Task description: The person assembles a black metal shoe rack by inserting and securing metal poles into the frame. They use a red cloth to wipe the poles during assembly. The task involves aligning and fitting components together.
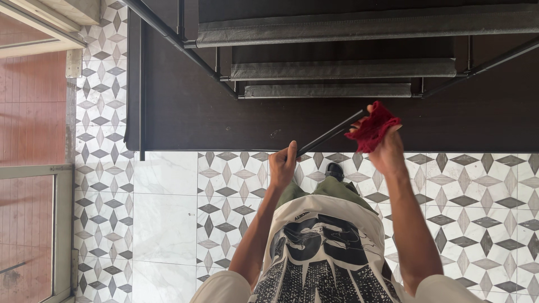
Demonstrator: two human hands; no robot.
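My left hand [282,166] grips the lower end of a thin black rod [328,134] that slants up to the right. My right hand [386,145] holds a crumpled red cloth [373,128] wrapped around the rod's upper end. Both arms reach forward over my printed white shirt. Just beyond the hands stands a dark metal rack [342,70] with grey fabric shelves, seen from above.
The rack sits on a dark brown surface [185,106] against the wall. The floor has white and grey patterned tiles [163,213]. A doorway with a red floor beyond [31,112] is at the left. My black shoe [334,170] shows below the hands.
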